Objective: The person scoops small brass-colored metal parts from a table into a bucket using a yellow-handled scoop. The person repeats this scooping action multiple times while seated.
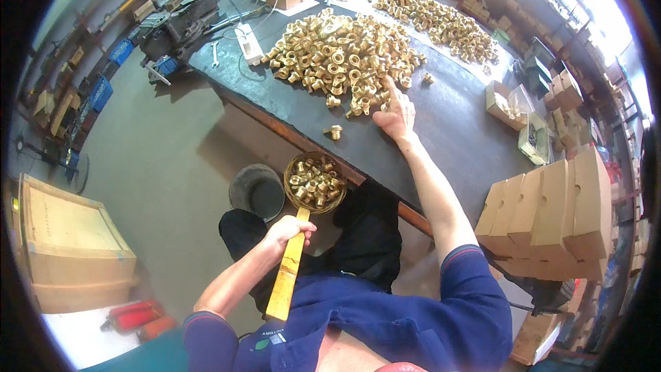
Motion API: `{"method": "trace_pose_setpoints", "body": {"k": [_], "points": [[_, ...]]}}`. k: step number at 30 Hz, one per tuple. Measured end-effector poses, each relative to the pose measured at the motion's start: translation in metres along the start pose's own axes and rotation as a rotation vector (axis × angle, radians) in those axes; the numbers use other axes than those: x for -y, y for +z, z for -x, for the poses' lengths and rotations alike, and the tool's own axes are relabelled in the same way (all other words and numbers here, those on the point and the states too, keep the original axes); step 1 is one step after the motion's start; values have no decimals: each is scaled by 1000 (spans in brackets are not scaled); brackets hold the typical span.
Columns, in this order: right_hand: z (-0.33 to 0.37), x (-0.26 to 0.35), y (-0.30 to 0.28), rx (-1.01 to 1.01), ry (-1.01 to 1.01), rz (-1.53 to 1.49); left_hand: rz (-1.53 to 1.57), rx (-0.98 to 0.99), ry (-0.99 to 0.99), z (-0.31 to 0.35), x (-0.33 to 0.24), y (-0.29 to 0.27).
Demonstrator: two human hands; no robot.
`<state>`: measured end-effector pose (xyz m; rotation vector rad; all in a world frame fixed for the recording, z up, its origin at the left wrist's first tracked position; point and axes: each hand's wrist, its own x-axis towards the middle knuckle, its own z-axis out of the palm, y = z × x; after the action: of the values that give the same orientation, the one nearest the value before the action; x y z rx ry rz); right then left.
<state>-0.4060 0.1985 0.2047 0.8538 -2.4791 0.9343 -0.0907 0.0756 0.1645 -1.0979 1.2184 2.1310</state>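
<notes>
My left hand [289,230] is closed round a flat yellow handle [285,277]. The handle's far end meets a round woven basket [286,187] below the table edge, which holds several brass fittings [316,182]. Over the dark table, my right hand [397,114] has its index finger stretched out to the near right edge of a large heap of brass fittings [341,48]. The fingertip seems to touch the heap; nothing shows in the palm. One loose brass fitting [333,131] lies left of this hand, near the table edge.
Left of the basket stands a dark bucket [257,191]. More brass fittings [441,24] spread over white sheeting behind the heap. A white power strip [248,43], a wrench [215,54] and a vise [179,24] are at the left. Cardboard boxes [547,210] stand at the right.
</notes>
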Motion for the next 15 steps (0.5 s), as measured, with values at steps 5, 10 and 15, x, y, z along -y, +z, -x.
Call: {"method": "trace_pose_setpoints", "body": {"k": [5, 10, 15], "points": [[1, -7, -1, 162, -18, 172, -46, -37, 18, 8, -6, 16], [9, -6, 6, -28, -144, 105, -6, -4, 9, -11, 3, 9], [39, 4, -8, 85, -165, 131, 22, -25, 11, -13, 16, 10]]}}
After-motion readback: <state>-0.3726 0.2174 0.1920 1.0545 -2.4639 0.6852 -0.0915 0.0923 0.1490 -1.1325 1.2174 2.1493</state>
